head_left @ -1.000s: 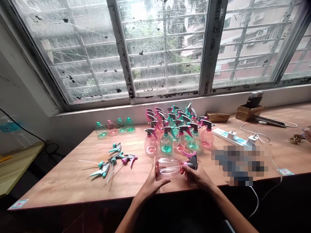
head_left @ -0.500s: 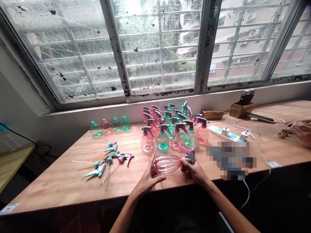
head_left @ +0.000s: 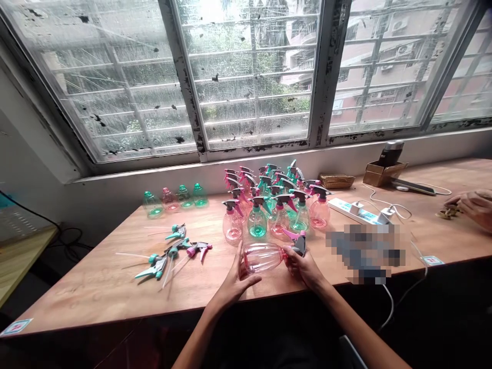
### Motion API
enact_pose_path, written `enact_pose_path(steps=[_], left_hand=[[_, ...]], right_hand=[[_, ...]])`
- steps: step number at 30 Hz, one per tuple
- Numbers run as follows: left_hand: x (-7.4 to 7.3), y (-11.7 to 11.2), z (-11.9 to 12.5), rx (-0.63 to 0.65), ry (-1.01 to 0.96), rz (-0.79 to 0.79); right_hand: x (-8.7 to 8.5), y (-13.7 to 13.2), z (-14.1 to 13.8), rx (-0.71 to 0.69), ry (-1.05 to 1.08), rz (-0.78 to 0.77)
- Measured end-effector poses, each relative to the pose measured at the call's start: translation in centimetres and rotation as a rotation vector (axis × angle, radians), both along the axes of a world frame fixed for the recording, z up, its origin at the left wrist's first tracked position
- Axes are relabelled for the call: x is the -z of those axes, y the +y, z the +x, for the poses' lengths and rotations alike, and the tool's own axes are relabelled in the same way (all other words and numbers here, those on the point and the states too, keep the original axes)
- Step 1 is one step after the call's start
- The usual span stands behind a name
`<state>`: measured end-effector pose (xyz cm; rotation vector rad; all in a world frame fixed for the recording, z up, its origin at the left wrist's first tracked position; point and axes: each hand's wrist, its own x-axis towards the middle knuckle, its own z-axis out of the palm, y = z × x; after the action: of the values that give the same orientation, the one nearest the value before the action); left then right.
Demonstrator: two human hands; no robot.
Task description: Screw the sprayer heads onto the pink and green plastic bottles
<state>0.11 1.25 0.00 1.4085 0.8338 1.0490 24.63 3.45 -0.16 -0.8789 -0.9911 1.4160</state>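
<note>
Green and pink headless btls (head_left: 200,197) upright, back L of table (head_left: 96,292). Loose trigger heads (head_left: 156,266) lying nearer me; keep L sleeve off them.

L hand (head_left: 233,282) cupped at base of pink btl (head_left: 265,258), thumb spread wide; can't tell if it's really clamping. I'd snug it: palm behind base, no hard squeeze, thin wall prob flexes.

Btl's on its side btwn the hands, close to front edge of table, neck to R; can't tell if it touches wood. Just behind: capped sprayers (head_left: 257,225), upright, packed tight, so don't swing btl back or the front row could topple.

R hand (head_left: 307,269) closed on collar area of pink/grey spray head (head_left: 301,245). Looks like neck-joint work; thread hidden. IMO: head in line w/ neck, torque via collar not trigger, stop at snug, else plastic could strip.

Pwr strip (head_left: 338,206) further R, then co-worker's hand (head_left: 474,207), well apart.
</note>
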Motion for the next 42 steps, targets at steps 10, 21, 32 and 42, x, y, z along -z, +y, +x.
enact_pose_path(steps=[10,21,32,42], left_hand=[[-0.4,-0.3,0.3,0.032,0.009,0.029],[-0.2,-0.1,0.2,0.037,0.038,0.049],[0.0,0.0,-0.1,0.002,0.035,0.049],[0.0,0.0,0.2,0.031,0.009,0.058]], right_hand=[[0.1,-0.1,-0.2,0.022,0.058,0.078],[0.9,0.1,-0.2,0.000,0.074,0.108],[0.9,0.1,-0.3,0.006,0.047,0.115],[0.7,0.0,-0.3,0.009,0.065,0.122]])
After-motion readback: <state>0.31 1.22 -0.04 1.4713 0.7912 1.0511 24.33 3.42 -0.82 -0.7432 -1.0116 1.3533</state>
